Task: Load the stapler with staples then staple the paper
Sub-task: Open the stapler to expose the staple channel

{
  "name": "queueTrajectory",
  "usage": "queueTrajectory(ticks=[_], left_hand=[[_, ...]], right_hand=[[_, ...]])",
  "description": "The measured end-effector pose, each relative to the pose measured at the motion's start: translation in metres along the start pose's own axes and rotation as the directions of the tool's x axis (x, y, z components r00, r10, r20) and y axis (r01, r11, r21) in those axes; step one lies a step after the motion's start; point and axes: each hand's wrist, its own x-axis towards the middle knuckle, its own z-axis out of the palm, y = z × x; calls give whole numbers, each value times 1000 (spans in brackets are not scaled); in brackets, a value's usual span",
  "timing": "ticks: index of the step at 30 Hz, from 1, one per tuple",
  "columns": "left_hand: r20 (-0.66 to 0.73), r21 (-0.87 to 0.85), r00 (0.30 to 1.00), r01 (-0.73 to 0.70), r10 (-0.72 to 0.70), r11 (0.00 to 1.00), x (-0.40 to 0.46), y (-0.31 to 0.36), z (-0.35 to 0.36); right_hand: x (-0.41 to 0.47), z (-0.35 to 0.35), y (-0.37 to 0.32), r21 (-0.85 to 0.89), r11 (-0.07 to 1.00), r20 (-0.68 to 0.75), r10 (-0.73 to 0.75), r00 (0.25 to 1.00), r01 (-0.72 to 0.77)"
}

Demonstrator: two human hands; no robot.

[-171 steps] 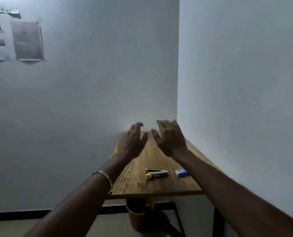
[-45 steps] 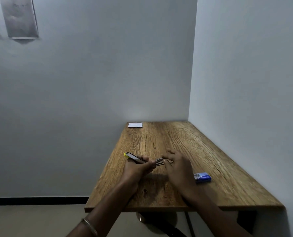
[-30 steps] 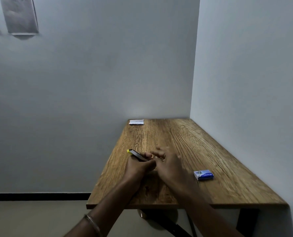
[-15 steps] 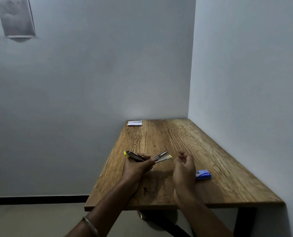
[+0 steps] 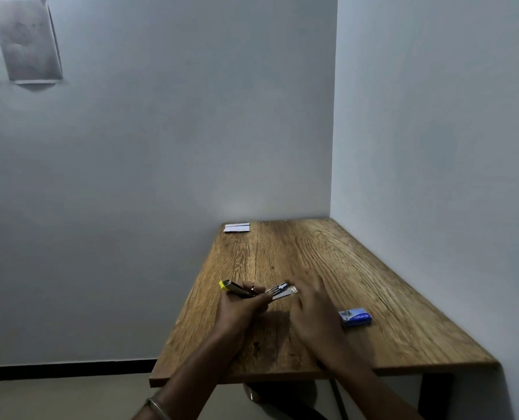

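Stapler (image 5: 256, 291) clamped open in left hand (image 5: 240, 310), right hand (image 5: 311, 307) blurred, grip unreadable; staples could spill or jam.

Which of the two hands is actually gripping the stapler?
The left hand grips the opened yellow-tipped stapler; the right hand, blurred, only reaches its metal end.

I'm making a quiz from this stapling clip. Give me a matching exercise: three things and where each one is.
Things:
1. stapler
2. blue staple box
3. white paper

Places:
A. far left corner of the table
B. on the table, just right of the right hand
C. held open in the left hand

Pairs: 1-C, 2-B, 3-A
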Motion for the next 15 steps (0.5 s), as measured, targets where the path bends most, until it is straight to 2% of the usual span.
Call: queueTrajectory(ticks=[3, 7, 15], left_hand=[[5, 24, 1000, -1, 1, 1000, 1, 0, 0], [16, 33, 1000, -11, 10, 999, 1, 0, 0], [6, 36, 1000, -11, 11, 999, -1, 2, 0]], right_hand=[[0, 0, 4, -199, 973, 66, -107, 992, 118], [5, -3, -1, -309, 929, 139, -169, 976, 205], [7, -2, 1, -241, 928, 112, -263, 958, 283]])
